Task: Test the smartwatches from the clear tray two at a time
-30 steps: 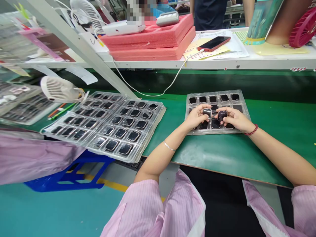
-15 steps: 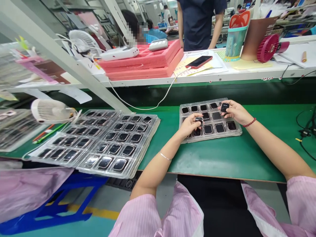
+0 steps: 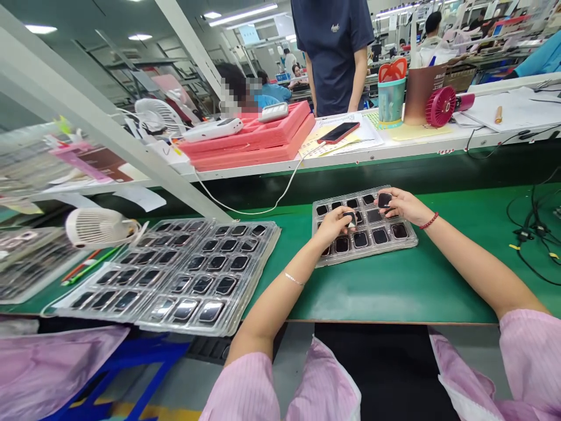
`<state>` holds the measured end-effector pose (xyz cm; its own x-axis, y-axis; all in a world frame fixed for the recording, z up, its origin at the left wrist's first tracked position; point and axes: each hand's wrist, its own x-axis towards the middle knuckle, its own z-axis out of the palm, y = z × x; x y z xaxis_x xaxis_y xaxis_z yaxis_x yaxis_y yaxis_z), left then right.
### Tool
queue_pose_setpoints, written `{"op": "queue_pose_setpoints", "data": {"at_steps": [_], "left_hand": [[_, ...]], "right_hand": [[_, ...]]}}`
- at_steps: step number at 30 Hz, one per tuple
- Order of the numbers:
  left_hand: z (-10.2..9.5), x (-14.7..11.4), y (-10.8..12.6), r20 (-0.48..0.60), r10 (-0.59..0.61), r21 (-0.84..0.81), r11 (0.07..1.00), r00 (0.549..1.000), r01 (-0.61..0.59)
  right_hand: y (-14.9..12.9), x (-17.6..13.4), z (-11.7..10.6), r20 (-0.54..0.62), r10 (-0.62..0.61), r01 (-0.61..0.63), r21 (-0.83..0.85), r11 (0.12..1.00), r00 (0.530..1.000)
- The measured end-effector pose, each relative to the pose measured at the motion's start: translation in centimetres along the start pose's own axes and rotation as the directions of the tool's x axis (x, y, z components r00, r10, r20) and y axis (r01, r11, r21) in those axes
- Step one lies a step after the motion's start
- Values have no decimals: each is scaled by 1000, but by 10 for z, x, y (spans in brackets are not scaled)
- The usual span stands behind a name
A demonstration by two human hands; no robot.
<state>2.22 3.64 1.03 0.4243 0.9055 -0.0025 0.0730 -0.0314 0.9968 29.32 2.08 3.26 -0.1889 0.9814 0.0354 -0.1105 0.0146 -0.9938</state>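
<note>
A dark, rounded-square device with a glossy face (image 3: 384, 200) is gripped between the right hand's (image 3: 405, 206) thumb and fingers, above the far right corner of a clear plastic compartment tray (image 3: 372, 252). The left hand (image 3: 333, 226) pinches a second dark device with a pale edge (image 3: 350, 218) over the tray's left half; its fingers partly hide it. More dark rounded squares sit in the tray's compartments. The tray lies on a green tabletop (image 3: 359, 295). Well to its left rest larger clear plastic trays (image 3: 252, 286), filled with similar squares, near a small white fan (image 3: 94, 228). Behind, a red-edged black phone (image 3: 339, 133) lies on papers beside stacked pink foam blocks (image 3: 245, 153).
</note>
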Motion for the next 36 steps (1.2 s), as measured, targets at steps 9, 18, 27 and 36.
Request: {"op": "queue_pose_setpoints", "data": {"at_steps": [9,18,27,36], "left_hand": [[74,62,26,-94,171,769,638,981,-38],[0,-15,39,166,169,907,360,971,-218],[-71,-96,12,13,21,872,490,1000,-22],[-31,-68,4,-135,254,457,874,958,-168]], "right_hand": [[20,10,-14,-120,-348,108,-815,569,930],[25,2,-25,40,-316,66,-995,71,948],[23,-21,94,498,-322,556,-823,118,805],[27,-1,101,329,-213,364,-517,774,920]]}}
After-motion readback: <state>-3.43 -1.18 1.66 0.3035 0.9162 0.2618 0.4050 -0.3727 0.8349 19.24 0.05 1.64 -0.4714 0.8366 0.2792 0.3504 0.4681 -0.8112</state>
